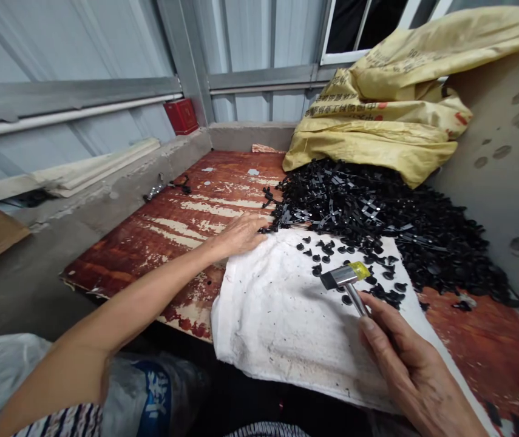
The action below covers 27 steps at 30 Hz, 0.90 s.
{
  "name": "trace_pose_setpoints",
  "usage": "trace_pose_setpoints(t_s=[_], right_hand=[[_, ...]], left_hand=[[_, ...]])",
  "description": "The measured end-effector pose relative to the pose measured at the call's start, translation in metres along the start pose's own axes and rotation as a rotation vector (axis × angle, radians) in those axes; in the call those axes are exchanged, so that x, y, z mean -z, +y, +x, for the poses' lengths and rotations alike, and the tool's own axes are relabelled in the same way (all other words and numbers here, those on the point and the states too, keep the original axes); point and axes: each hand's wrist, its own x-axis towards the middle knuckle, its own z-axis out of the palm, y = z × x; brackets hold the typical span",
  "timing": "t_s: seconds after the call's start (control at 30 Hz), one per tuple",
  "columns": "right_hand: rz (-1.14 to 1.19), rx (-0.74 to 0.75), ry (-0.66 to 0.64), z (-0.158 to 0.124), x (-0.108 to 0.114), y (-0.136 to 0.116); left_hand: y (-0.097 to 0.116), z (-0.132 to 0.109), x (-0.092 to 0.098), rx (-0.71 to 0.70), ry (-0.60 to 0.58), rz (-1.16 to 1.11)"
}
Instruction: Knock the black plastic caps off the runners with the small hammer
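My right hand (pixel 414 358) grips the handle of a small mallet (pixel 345 276) with a metal middle, one black face and one yellow face. The mallet's head is held above a white cloth (pixel 277 315). Small round black plastic parts (pixel 325 247) lie scattered on the cloth near it. At the cloth's far left corner, my left hand (pixel 243 233) reaches to the edge of a large pile of black plastic parts (pixel 341 200). Its fingers are curled down at black pieces, and what they hold is hidden.
Under the cloth is a worn red-brown board (pixel 186 218). A yellow woven sack (pixel 373 133) lies over the back of the pile, and a pale panel with holes (pixel 505 164) stands at right. A red box (pixel 181 116) sits on the ledge by the metal wall.
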Motion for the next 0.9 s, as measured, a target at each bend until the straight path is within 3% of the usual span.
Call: trace_pose_setpoints(t_s=[0.1, 0.2, 0.27, 0.33, 0.4, 0.57, 0.7, 0.8, 0.9], right_hand=[[0.082, -0.1, -0.015, -0.001, 0.0, 0.002], [0.233, -0.23, -0.023, -0.001, -0.001, 0.004], [0.345, -0.308, -0.048, 0.001, -0.001, 0.0], [0.432, -0.377, -0.072, 0.006, 0.001, -0.008], [0.473, -0.424, -0.081, 0.011, 0.003, -0.019], [0.504, -0.433, -0.155, 0.022, 0.0, -0.042], [0.637, -0.523, -0.234, 0.015, -0.008, -0.045], [0.677, -0.542, -0.182, 0.009, -0.015, -0.044], [0.675, -0.537, -0.141, 0.006, -0.02, -0.044]], left_hand=[[-0.006, 0.013, -0.004, 0.057, 0.177, -0.012], [-0.012, 0.016, 0.014, 0.113, 0.336, -0.158], [-0.006, 0.01, 0.031, 0.125, 0.37, -0.333], [0.01, -0.001, 0.043, 0.112, 0.311, -0.519], [0.031, -0.013, 0.048, 0.08, 0.164, -0.725], [0.078, -0.032, 0.037, 0.027, -0.222, -1.116], [0.095, -0.039, 0.017, 0.169, -0.243, -1.416], [0.105, -0.045, 0.002, 0.388, -0.21, -1.653], [0.117, -0.05, -0.009, 0.545, -0.236, -1.725]])
